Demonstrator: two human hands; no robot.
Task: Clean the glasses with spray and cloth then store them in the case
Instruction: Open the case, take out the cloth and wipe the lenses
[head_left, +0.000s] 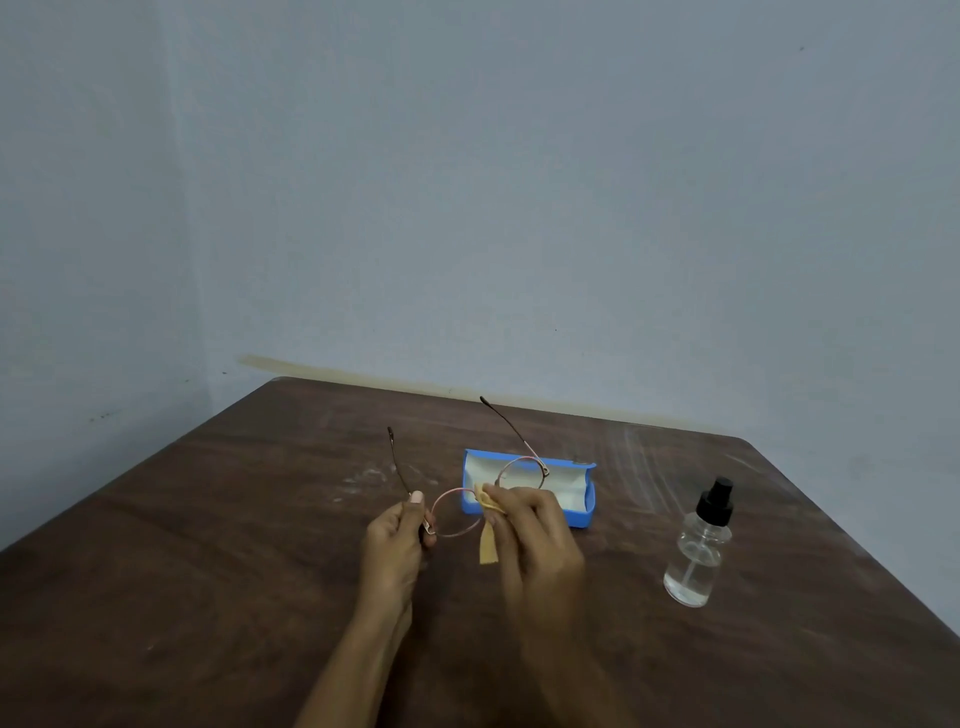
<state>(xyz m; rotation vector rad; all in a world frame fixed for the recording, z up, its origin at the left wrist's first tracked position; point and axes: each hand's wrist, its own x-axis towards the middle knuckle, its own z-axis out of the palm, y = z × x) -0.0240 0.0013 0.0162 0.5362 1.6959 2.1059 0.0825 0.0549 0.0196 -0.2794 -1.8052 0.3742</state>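
head cam had the glasses (470, 506) held up over the brown surface (208, 545). left hand (397, 535) pinched the frame's left hinge, right hand (530, 530) pressed a yellow cloth (487, 540) by the bridge. open blue case (582, 512) sat just behind, spray bottle (698, 551) off right.

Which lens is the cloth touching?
The lens on the person's right, in front of the blue case; the cloth meets its edge. The other lens is bare.

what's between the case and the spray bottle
Nothing: in the head view only bare table lies between the case and the bottle.
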